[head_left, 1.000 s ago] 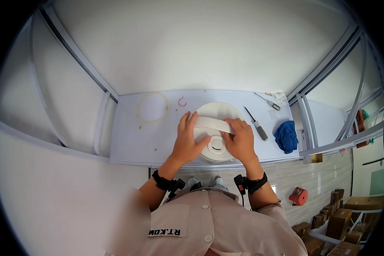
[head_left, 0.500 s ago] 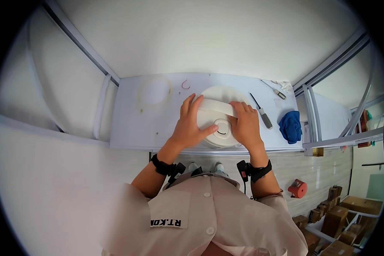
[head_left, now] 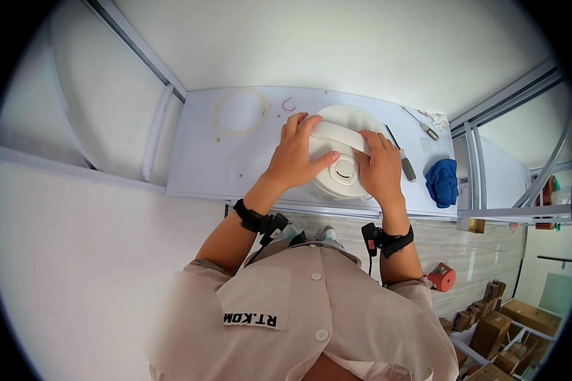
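A: Where do we have the white rice cooker (head_left: 330, 184)?

B: At twelve o'clock from us, near the front edge of the pale table (head_left: 203, 168).

A: And our grip?

B: Our left hand (head_left: 297, 155) spreads wide at its nine o'clock, thumb beside the oval steam vent (head_left: 344, 169), fingers at the left end of the carry handle (head_left: 340, 135). Our right hand (head_left: 380, 166) curls over the other end, between three and four; we can't tell how firmly.

A: How does it handle?

B: Bulky and probably heavy, we judge, stiff and a little slippery, the vent likely most fragile. We'd best hold the handle midway.

A: Farther out?

B: A grey-handled screwdriver (head_left: 408, 168) just past three, a blue cloth (head_left: 442, 183) beyond.
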`<state>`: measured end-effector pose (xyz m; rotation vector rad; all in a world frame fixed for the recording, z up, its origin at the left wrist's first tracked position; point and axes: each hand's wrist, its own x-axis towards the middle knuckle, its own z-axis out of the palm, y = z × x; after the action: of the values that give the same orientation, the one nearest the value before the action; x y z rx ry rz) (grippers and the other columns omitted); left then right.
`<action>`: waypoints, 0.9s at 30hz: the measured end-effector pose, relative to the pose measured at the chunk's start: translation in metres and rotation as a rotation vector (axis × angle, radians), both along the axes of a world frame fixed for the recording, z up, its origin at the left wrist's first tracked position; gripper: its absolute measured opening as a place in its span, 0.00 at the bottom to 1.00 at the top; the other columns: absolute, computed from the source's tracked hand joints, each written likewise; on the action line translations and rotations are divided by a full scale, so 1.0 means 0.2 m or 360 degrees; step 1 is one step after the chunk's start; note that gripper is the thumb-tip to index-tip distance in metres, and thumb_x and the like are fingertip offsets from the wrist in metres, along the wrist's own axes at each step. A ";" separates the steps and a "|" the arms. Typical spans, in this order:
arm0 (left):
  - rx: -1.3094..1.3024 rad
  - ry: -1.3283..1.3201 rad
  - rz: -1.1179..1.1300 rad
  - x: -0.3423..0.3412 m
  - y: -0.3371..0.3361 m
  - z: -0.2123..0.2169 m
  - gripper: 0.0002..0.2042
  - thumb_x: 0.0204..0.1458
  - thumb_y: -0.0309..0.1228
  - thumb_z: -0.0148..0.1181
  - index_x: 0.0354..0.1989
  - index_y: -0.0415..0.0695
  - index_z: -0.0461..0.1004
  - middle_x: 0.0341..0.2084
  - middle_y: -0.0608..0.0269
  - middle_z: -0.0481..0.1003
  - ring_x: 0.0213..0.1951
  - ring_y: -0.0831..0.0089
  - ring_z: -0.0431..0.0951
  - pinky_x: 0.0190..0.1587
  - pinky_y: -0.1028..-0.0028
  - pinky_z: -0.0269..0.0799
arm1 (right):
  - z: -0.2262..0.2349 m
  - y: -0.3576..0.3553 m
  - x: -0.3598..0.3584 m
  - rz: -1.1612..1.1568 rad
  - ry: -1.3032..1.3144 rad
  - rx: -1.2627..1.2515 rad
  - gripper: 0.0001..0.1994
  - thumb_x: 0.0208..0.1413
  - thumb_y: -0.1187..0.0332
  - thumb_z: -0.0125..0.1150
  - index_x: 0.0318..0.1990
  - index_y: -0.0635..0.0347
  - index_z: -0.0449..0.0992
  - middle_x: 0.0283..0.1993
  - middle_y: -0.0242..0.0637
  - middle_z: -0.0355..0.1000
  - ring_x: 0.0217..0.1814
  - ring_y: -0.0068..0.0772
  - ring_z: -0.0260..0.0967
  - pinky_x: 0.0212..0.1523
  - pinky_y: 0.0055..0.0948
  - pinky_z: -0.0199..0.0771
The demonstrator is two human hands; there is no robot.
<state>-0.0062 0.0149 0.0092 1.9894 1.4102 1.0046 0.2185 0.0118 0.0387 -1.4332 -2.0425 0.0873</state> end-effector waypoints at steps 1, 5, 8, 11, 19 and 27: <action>-0.0013 0.0006 0.0001 0.00 0.00 0.01 0.42 0.55 0.50 0.73 0.72 0.41 0.61 0.69 0.39 0.57 0.72 0.37 0.57 0.72 0.47 0.60 | 0.00 0.00 0.00 0.0000 -0.0009 0.0002 0.19 0.52 0.72 0.72 0.53 0.56 0.80 0.43 0.41 0.79 0.46 0.51 0.76 0.47 0.48 0.69; -0.0020 -0.0004 0.0012 0.01 -0.01 0.01 0.41 0.56 0.49 0.73 0.72 0.41 0.61 0.69 0.39 0.56 0.73 0.38 0.57 0.73 0.48 0.59 | 0.01 0.00 0.01 0.0010 -0.0038 -0.0001 0.19 0.52 0.72 0.71 0.53 0.56 0.79 0.43 0.42 0.79 0.46 0.52 0.76 0.46 0.48 0.69; -0.0024 -0.0022 0.0022 0.01 0.00 0.00 0.41 0.56 0.48 0.73 0.72 0.41 0.61 0.69 0.39 0.57 0.73 0.39 0.56 0.73 0.49 0.59 | 0.01 0.01 0.01 0.0017 -0.0047 -0.0001 0.19 0.53 0.72 0.71 0.54 0.56 0.79 0.43 0.42 0.79 0.46 0.52 0.76 0.46 0.48 0.69; -0.0020 -0.0033 0.0012 0.02 0.01 -0.01 0.41 0.56 0.47 0.73 0.72 0.40 0.61 0.69 0.39 0.56 0.73 0.39 0.57 0.73 0.50 0.59 | 0.01 0.01 0.01 0.0026 -0.0062 -0.0014 0.20 0.53 0.72 0.71 0.54 0.55 0.78 0.43 0.42 0.79 0.46 0.52 0.76 0.46 0.48 0.69; -0.0019 -0.0090 0.0034 0.02 -0.02 -0.02 0.43 0.54 0.42 0.74 0.74 0.39 0.59 0.70 0.40 0.56 0.73 0.43 0.59 0.74 0.52 0.60 | 0.01 0.02 0.02 0.0040 -0.0104 -0.0027 0.21 0.54 0.71 0.70 0.56 0.53 0.77 0.44 0.41 0.79 0.47 0.51 0.76 0.49 0.48 0.69; 0.0080 -0.0225 0.0032 0.01 -0.01 -0.09 0.46 0.52 0.43 0.76 0.76 0.40 0.56 0.71 0.38 0.57 0.73 0.40 0.59 0.73 0.49 0.59 | 0.03 0.02 0.02 0.0053 -0.0088 -0.0079 0.20 0.52 0.74 0.69 0.54 0.53 0.78 0.44 0.41 0.79 0.47 0.51 0.76 0.48 0.48 0.70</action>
<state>-0.0036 0.0123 -0.0088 1.9021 1.3432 1.1761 0.2232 0.0161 0.0440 -1.4467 -2.1230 0.1147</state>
